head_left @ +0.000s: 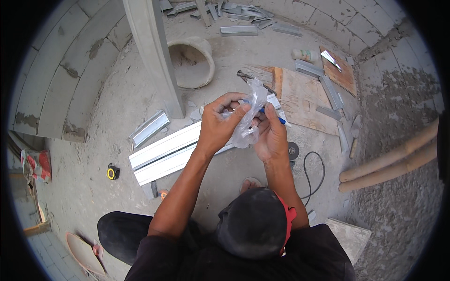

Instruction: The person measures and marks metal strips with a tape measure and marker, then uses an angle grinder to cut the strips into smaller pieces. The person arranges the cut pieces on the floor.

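My left hand (226, 121) pinches a crumpled clear plastic bag (248, 127) in front of me. My right hand (272, 138) is closed at the bag's other side, its fingers round a slim blue object (281, 120) that lies partly behind the plastic. Its kind cannot be made out. Below both hands, long shiny metal profiles (161, 161) lie on the floor, apart from the fingers. A disc-shaped tool, likely an angle grinder (293, 151), rests just right of my right wrist with a black cable (323, 175).
A yellow-black tape measure (113, 172) lies at the left. A grey post (157, 61) stands ahead beside a round bucket (191, 63). Plywood (304, 96) and metal offcuts (239, 31) lie farther off. Long tubes (389, 159) lean at the right.
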Tool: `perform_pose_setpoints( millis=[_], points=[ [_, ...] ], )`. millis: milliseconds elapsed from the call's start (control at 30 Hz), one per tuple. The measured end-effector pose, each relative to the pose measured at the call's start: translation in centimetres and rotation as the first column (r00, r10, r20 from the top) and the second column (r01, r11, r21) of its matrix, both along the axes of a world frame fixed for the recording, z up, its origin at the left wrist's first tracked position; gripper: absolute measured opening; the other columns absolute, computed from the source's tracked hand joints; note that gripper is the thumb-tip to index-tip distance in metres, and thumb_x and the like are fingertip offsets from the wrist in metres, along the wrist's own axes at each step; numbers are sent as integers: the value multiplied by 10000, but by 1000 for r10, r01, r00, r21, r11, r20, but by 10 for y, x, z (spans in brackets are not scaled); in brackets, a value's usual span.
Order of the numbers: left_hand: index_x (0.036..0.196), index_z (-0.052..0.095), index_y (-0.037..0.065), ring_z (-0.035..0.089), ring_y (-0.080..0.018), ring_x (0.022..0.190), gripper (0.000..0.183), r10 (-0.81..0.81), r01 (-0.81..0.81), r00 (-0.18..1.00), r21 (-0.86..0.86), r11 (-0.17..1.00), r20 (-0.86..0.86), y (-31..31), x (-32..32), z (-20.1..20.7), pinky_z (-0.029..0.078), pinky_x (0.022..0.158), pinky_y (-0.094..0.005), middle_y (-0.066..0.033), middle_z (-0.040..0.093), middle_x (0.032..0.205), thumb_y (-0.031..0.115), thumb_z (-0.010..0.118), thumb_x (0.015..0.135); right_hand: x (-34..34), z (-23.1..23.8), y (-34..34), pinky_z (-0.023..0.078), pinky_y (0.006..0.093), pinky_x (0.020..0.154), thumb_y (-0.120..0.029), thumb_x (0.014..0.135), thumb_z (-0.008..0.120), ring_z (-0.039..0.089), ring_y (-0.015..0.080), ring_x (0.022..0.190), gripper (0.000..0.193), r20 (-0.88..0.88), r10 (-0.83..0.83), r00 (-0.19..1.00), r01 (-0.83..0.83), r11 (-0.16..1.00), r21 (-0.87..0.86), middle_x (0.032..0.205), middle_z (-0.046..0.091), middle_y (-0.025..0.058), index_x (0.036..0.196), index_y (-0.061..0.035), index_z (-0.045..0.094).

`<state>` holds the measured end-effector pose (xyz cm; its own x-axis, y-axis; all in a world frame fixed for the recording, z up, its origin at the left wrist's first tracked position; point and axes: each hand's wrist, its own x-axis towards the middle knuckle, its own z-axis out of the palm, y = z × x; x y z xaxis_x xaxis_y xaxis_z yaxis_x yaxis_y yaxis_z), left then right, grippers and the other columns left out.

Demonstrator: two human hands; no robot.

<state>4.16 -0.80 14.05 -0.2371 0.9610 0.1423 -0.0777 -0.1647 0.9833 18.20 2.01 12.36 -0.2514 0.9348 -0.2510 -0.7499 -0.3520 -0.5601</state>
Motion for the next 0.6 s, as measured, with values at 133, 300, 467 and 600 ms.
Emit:
perform_pose_setpoints(
  millis=[133, 300, 467, 600],
  points=[
    [1129, 809, -5, 667, -126, 870, 259, -43, 43, 996, -1, 999, -84, 1, 0, -2, 533, 802, -303, -68, 744, 977, 174, 833, 942, 9, -9, -4, 491, 296, 647, -346, 1086, 640, 625, 137, 763, 312, -76, 71, 995, -76, 995, -65, 962, 735, 71, 1203, -60, 683],
    [1083, 828, -6, 683, -130, 894, 219, -78, 74, 989, -37, 997, -129, 1, -8, -3, 537, 819, -293, -77, 768, 993, 143, 837, 923, 11, -32, -7, 476, 294, 663, -519, 1094, 579, 617, 147, 811, 510, 13, 118, 993, -117, 992, -43, 1011, 711, 71, 1297, -55, 645],
    [1096, 823, -25, 700, -122, 868, 234, -122, 112, 991, -165, 980, -52, 5, -25, 10, 551, 810, -292, -83, 804, 951, 132, 841, 923, 85, -56, 11, 505, 302, 796, -511, 1098, 583, 660, 198, 995, 587, 21, -83, 996, 83, 996, 26, 1239, 683, 89, 1481, -68, 537],
    [1093, 820, -33, 705, -122, 851, 254, -238, 209, 964, -216, 954, -116, 2, -40, 22, 554, 805, -279, -91, 805, 961, 143, 855, 914, 91, -16, 40, 496, 433, 1045, -377, 1048, 676, 631, 248, 1242, 541, 286, -232, 930, 83, 889, 451, 1344, 667, 141, 1472, -58, 566]
  ],
)
